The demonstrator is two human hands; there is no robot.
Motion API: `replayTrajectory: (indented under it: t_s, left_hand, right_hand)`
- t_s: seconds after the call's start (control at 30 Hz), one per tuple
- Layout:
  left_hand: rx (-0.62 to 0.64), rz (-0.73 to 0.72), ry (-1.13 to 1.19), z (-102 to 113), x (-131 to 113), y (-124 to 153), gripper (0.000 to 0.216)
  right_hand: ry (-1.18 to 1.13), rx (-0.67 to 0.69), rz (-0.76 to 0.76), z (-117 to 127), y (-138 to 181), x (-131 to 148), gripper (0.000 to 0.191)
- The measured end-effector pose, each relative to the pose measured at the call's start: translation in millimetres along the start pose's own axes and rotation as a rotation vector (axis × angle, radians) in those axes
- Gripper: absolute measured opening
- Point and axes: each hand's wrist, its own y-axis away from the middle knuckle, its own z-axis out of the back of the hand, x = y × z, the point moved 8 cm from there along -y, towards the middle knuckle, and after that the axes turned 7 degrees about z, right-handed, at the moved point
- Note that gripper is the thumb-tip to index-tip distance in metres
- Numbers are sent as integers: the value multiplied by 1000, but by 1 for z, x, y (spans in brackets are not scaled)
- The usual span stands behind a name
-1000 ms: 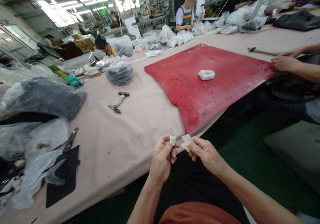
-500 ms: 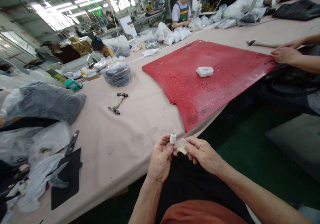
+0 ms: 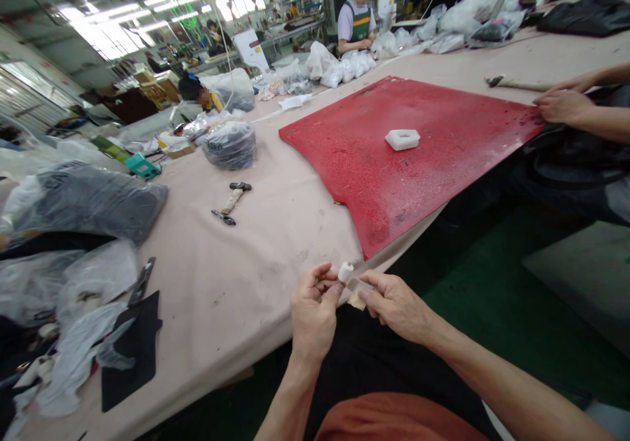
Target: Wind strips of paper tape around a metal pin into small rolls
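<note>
Over the near table edge, my left hand (image 3: 315, 306) is closed, thumb against fingers, on a small white cylinder (image 3: 345, 271) with a dark spot in its end. My right hand (image 3: 396, 306) pinches a thin, pale, partly see-through strip (image 3: 357, 298) with a yellowish lower end. The strip lies between both hands, close beneath the cylinder; whether the two are joined I cannot tell. Just beyond my hands is the near corner of a red sheet (image 3: 394, 185), on which a white block with a hollow (image 3: 402, 140) sits.
A hammer (image 3: 233, 202) lies on the covered table (image 3: 246, 277). A co-worker's hands (image 3: 564, 105) touch the red sheet's right end, near another handled tool (image 3: 522, 84). Bagged dark goods (image 3: 88, 198) and a black flat piece (image 3: 130, 356) are at left. Another person (image 3: 357, 21) works across the table.
The white cylinder has tipped, turning its end more towards me. My left fingers have opened out a little around it, and the strip has shifted slightly left and down.
</note>
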Motion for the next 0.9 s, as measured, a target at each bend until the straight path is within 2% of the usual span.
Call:
replayTrajectory:
  t_s: [0.1, 0.2, 0.3, 0.37, 0.6, 0.77, 0.9]
  left_hand:
    - [-121, -146, -193, 4, -10, 7, 33]
    - [-195, -388, -395, -1, -22, 18, 29]
    - [-246, -636, -513, -7, -31, 29, 32]
    - [-286, -733, -564, -8, -34, 33, 33]
    - [-329, -783, -607, -11, -38, 34, 33]
    - [-341, -841, -605, -14, -41, 38, 33]
    - [-338, -860, -624, -16, -41, 38, 34]
  right_hand:
    - [-28, 12, 20, -4, -1, 4, 25]
    - [-64, 1, 24, -7, -3, 4, 25]
    - [-127, -11, 39, -9, -4, 2, 33]
    - [-171, -15, 32, -10, -3, -2, 39]
    - [-354, 4, 19, -19, -3, -12, 46]
    - [-450, -8, 123, -19, -8, -9, 34]
    - [-557, -36, 106, -19, -9, -6, 27]
